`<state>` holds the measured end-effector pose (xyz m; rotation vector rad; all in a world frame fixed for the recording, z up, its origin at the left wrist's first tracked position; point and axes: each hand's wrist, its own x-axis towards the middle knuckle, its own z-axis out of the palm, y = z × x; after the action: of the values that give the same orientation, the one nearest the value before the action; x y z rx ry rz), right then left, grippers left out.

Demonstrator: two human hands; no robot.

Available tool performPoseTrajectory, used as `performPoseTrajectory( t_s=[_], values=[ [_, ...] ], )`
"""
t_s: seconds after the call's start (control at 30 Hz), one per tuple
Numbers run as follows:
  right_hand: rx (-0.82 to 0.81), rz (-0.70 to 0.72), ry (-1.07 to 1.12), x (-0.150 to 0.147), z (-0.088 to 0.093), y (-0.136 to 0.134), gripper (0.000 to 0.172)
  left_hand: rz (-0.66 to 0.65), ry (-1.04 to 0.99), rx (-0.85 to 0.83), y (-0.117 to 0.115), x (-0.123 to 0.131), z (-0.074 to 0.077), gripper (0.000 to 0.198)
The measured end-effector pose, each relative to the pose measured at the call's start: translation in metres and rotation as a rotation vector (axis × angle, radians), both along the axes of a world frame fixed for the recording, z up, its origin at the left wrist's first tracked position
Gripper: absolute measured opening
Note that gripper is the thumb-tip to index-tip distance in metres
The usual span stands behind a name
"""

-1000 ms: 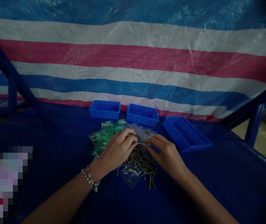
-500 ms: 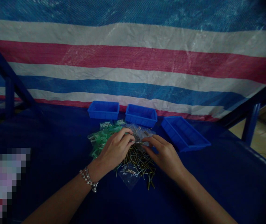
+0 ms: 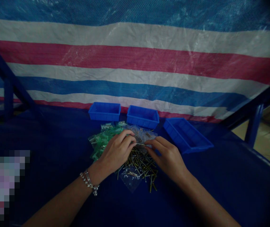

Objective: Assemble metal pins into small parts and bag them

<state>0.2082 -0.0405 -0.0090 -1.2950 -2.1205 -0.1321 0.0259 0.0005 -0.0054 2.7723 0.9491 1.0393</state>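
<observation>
A thin metal rod (image 3: 139, 143) spans the gap between my hands, lying nearly level above a heap. My left hand (image 3: 118, 148), with a beaded bracelet at the wrist, pinches its left end. At the other end, the fingertips of my right hand (image 3: 167, 154) close on it. Beneath them lies a loose pile of thin brass- and silver-coloured rods (image 3: 144, 164). Green-tinted plastic packets (image 3: 101, 140) are heaped beside my left hand, partly hidden by it. A clear plastic bag (image 3: 131, 179) with small pieces lies at the pile's near side.
Three blue plastic bins stand behind the heap: a left bin (image 3: 104, 116), a middle bin (image 3: 143, 121) and a slanted right bin (image 3: 196, 148). They rest on a dark blue surface (image 3: 54, 151). A striped tarpaulin (image 3: 135, 56) hangs behind, between blue frame bars (image 3: 253, 126).
Almost nothing differs. Both hands keep hold of the rod in the same place, and the view has shifted very slightly.
</observation>
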Motion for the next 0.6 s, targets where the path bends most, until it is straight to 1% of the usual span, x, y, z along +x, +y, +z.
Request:
performPoseTrajectory(
  t_s=[0.33,0.6],
  values=[
    [0.001,-0.014,-0.013,0.0007,0.0006,0.0004,0.014,-0.009,0.012,-0.004,-0.0011,0.0002,0.0005,0.007],
    [0.017,-0.001,-0.002,-0.0001,0.0024,0.0,0.014,0.01,0.032,-0.012,0.0,0.0,-0.0001,0.007]
  ],
)
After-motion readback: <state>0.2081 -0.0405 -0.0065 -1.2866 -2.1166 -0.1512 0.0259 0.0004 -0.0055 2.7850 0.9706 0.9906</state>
